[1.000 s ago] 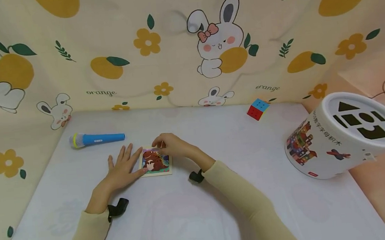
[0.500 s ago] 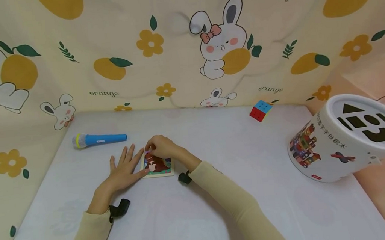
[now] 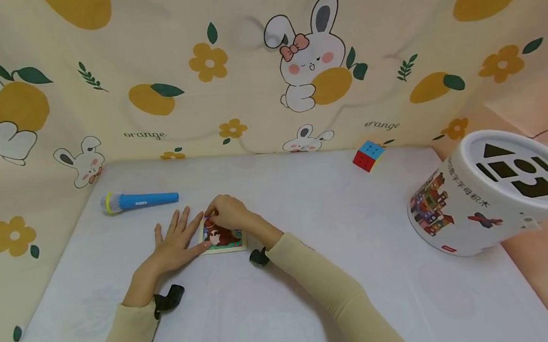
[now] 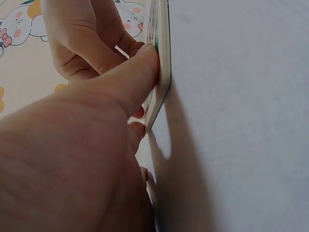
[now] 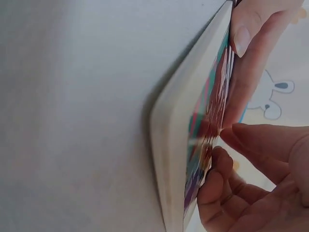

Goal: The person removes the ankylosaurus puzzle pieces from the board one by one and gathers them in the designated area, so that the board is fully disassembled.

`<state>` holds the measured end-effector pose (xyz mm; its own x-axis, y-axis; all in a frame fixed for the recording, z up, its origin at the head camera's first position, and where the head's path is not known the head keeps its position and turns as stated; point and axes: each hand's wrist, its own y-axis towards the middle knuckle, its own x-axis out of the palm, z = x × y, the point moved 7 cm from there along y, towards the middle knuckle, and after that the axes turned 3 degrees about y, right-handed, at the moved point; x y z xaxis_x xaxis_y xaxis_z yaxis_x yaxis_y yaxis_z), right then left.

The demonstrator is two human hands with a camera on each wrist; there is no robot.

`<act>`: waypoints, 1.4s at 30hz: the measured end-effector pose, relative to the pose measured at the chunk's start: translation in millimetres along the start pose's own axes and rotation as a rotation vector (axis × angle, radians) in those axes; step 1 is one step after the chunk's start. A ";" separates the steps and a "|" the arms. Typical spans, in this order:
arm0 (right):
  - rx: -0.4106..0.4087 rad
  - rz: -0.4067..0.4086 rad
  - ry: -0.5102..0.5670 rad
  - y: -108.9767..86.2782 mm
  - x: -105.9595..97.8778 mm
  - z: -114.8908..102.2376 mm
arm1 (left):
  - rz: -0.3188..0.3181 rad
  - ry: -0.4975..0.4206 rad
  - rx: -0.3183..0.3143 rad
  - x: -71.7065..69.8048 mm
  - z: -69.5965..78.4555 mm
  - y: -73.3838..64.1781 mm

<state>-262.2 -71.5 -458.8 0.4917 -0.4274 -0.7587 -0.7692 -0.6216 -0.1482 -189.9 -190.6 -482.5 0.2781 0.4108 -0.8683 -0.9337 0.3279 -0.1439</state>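
Observation:
A small square picture board [image 3: 231,244] with a pale rim and a brown dinosaur on it lies left of the table's middle. My left hand [image 3: 173,244] rests beside it with fingers spread, the thumb over its lower left corner. In the left wrist view that thumb [image 4: 142,63] presses on the board's face. My right hand [image 3: 230,213] reaches over the top of the board with curled fingers, covering part of the picture. Up close, the right thumb and fingertips [image 5: 218,155] are right at the glossy picture; I cannot tell whether they pinch a piece of it.
A blue toy microphone [image 3: 143,199] lies behind my left hand. Near the back edge sits a red and blue cube [image 3: 368,156]. A white bucket [image 3: 470,209] with shaped holes in its lid stands at the right. Patterned cloth [image 3: 249,98] hangs behind the white table [image 3: 285,309].
My right hand has moved left across the board, from its upper right corner to its upper left part. My left hand has stayed at the board's left side.

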 end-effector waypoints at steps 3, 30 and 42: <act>0.007 0.014 -0.015 0.8 1.8 -1.0 | -0.002 -0.004 0.000 -0.7 -0.6 -1.3; 0.092 0.033 0.016 3.1 4.6 2.4 | 0.019 -0.014 0.028 4.2 -6.6 1.7; 0.106 0.124 0.317 5.0 0.7 15.7 | 0.037 -0.042 0.044 4.6 -7.7 1.0</act>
<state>-272.2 -64.5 -470.0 0.4817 -0.6881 -0.5426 -0.8607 -0.4879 -0.1453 -191.3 -194.9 -490.3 0.2538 0.4579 -0.8520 -0.9329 0.3486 -0.0905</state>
